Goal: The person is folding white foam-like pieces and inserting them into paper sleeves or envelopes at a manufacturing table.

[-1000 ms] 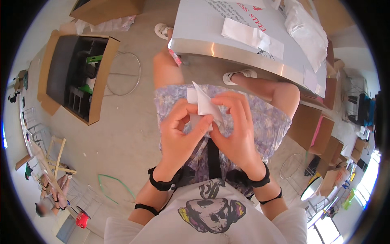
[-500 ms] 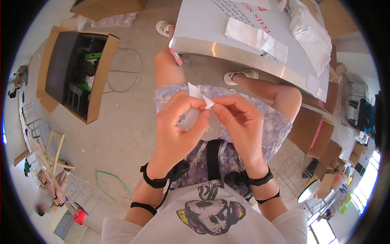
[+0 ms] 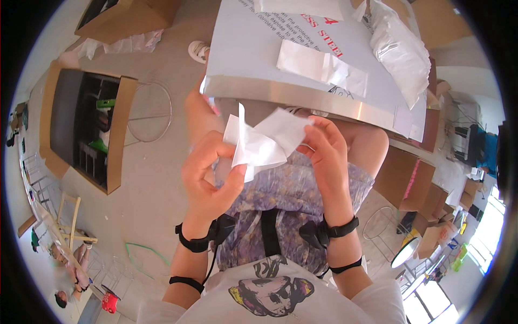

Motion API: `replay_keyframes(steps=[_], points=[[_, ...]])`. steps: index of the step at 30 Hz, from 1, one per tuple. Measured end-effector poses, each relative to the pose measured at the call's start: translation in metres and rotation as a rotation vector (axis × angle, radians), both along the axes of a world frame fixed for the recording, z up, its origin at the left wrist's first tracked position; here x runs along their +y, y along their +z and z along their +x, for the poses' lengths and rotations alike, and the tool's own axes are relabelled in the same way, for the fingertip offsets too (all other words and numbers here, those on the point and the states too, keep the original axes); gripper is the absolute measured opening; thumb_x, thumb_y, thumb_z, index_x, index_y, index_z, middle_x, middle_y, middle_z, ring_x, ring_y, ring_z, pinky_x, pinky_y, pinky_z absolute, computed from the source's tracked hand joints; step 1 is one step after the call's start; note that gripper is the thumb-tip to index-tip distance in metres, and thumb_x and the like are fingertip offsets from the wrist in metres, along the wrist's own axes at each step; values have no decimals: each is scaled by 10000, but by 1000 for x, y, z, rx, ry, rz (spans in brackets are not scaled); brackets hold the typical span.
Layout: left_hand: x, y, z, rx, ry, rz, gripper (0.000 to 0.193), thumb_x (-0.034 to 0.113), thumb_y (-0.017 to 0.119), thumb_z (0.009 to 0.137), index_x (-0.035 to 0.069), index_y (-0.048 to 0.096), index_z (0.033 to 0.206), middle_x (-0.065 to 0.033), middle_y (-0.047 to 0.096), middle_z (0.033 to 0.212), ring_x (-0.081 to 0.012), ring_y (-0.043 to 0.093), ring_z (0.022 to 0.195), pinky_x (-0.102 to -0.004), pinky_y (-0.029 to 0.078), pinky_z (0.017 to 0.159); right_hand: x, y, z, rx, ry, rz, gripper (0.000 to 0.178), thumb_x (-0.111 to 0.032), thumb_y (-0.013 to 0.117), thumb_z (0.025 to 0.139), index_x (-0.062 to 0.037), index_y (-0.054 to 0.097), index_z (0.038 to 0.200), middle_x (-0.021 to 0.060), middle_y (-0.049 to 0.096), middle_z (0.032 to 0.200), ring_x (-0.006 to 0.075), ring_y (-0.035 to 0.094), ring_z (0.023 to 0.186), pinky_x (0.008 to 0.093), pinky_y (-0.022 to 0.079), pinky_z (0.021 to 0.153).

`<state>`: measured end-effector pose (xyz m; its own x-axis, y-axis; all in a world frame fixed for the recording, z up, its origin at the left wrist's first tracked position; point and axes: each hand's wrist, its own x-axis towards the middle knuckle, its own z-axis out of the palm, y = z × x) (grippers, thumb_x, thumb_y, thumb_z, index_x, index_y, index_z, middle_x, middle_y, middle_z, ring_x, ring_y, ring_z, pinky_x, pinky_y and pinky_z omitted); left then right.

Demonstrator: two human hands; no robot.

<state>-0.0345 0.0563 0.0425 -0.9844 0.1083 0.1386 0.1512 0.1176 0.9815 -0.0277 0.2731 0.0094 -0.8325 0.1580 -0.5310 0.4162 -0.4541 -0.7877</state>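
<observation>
A thin, creased sheet of white paper (image 3: pixel 259 148) is held up over my lap, partly unfolded with several corners sticking out. My left hand (image 3: pixel 210 173) pinches its lower left part between thumb and fingers. At its upper right corner, my right hand (image 3: pixel 326 151) grips the edge with bent fingers, slightly blurred. Beyond my hands stands a table (image 3: pixel 237 89) with a grey film-covered metal top. Flat on it lies a folded white paper strip (image 3: pixel 305 60), and farther back another white paper piece (image 3: pixel 302 6).
A white plastic bag (image 3: pixel 399 51) rests at the table's right side. An opened cardboard box (image 3: pixel 123 129) with dark contents stands on the floor to the left, beside a wire ring frame (image 3: pixel 170 108). Cardboard boxes (image 3: pixel 404 178) are at the right. Another person (image 3: pixel 80 264) is far left.
My hands have moved apart, and the paper between them has opened from a small folded point into a wider sheet. The view has shifted a little, so the table sits farther left.
</observation>
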Motion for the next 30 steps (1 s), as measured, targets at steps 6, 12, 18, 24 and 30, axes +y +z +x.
replay_keyframes(steps=[6, 12, 18, 24, 30], points=[[-1, -6, -59, 166, -204, 6, 103, 9, 670, 692, 18, 603, 770, -55, 571, 798, -152, 492, 747, -252, 357, 702, 26, -25, -39, -166, 180, 98, 376, -228, 672, 920, -8, 544, 1197, 103, 686, 1010, 159, 644, 976, 291, 491, 795], [9, -20, -113, -34, -12, 82, 124, 59, 693, 717, 6, 604, 786, -65, 578, 868, -152, 494, 833, -265, 367, 778, 31, -22, -77, -42, 102, -217, 517, -418, 458, 1033, 36, 483, 1279, 167, 656, 1118, 225, 630, 1063, 351, 504, 878], [27, -35, -145, -88, 60, 375, 141, 62, 676, 805, -22, 606, 893, -56, 583, 959, -133, 517, 904, -280, 399, 851, 31, -45, -85, 25, 85, -437, 367, -271, 487, 1027, 16, 499, 1257, 124, 635, 1159, 197, 626, 1054, 347, 498, 918], [24, -56, -155, -79, 133, 327, 172, 67, 681, 816, -41, 607, 929, -54, 590, 974, -130, 519, 931, -275, 393, 880, 37, -50, -99, 31, -219, -347, 129, -97, 634, 936, -26, 627, 1043, 8, 668, 956, 69, 604, 825, 234, 473, 740], [17, -81, -180, -296, 282, -218, 207, 166, 666, 850, 1, 626, 969, -10, 604, 933, -90, 540, 860, -235, 404, 781, 54, -54, -128, 21, -202, 776, 152, -126, 657, 922, 19, 665, 964, 24, 656, 785, 75, 559, 689, 254, 431, 597]])
